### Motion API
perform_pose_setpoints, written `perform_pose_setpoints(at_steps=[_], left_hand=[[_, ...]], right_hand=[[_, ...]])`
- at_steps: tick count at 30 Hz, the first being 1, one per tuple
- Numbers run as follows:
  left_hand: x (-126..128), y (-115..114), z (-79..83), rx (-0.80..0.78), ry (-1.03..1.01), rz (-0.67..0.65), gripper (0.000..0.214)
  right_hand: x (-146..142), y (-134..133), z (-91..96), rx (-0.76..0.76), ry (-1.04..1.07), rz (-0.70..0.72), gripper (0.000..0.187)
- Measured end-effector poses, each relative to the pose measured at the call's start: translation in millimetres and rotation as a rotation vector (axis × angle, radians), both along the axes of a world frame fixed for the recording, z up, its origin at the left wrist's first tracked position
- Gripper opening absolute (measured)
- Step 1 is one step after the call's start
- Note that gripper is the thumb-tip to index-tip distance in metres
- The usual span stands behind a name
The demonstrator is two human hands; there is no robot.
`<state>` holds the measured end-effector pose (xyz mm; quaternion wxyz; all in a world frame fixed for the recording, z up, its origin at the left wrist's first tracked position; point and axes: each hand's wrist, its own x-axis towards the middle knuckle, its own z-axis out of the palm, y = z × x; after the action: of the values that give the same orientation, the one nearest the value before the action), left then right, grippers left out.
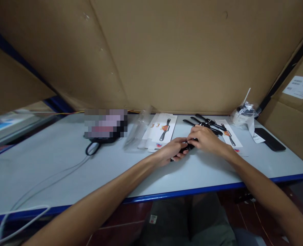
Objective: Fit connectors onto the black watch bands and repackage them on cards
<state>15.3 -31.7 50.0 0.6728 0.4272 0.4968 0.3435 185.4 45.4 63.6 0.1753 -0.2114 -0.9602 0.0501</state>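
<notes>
Both my hands meet over the middle of a pale table (64, 160). My left hand (172, 150) is curled around a small black utensil (184, 149) lying low over the tabletop. My right hand (204, 137) is closed on the same black utensil from the right, fingers bent over its end. Just behind my hands lies a pile of several black utensils (205, 122). White printed cards (164, 129) showing a black utensil lie to the left of the pile, and another card (229, 135) lies to its right.
A black phone (270, 139) lies at the right end. A crumpled clear bag (243, 114) sits at the back right. Clear plastic sleeves (138, 130) and a black strap (92, 147) lie left of centre. Grey cables (33, 194) trail left. Cardboard walls (167, 54) enclose the table.
</notes>
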Motion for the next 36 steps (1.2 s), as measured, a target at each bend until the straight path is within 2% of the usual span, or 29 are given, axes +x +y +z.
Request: perform_pose_setpoints(at_steps=[4,8,15,17,19,24,27,32,36], left_hand=[[-0.4,0.4,-2.0,0.018,0.016,-0.023,0.008],[-1.7,2.1,-5.8,0.031,-0.006,-0.021,0.006],[-2.3,3.4,-6.8,0.012,0.003,-0.047,0.021],[-2.1,2.9,-6.1,0.016,0.005,-0.052,0.023],[-1.9,2.2,-5.3,0.017,0.011,-0.045,0.023],[-1.7,1.4,-3.8,0.018,0.021,-0.033,0.019],[-1.9,1.7,-3.5,0.018,0.006,-0.033,0.017],[-1.7,1.8,-3.4,0.028,0.006,-0.051,0.017],[-0.9,1.2,-2.5,0.010,0.023,-0.019,0.019]], right_hand=[[-3.7,0.5,0.1,0.012,-0.023,0.004,0.023],[-7.3,-0.9,-0.4,-0.022,0.014,-0.037,0.022],[-11.0,-1.6,-6.4,-0.287,0.156,-0.219,0.013],[-10.0,0.7,-7.7,-0.255,0.158,-0.236,0.010],[-8.3,3.1,-8.5,-0.159,0.143,-0.239,0.010],[-2.6,2.1,-4.7,-0.003,0.054,-0.209,0.014],[0.0,-1.8,-0.3,0.002,0.018,-0.154,0.017],[0.5,-4.3,2.5,-0.087,0.019,-0.066,0.022],[0.8,-2.9,2.9,-0.011,0.058,-0.109,0.024]])
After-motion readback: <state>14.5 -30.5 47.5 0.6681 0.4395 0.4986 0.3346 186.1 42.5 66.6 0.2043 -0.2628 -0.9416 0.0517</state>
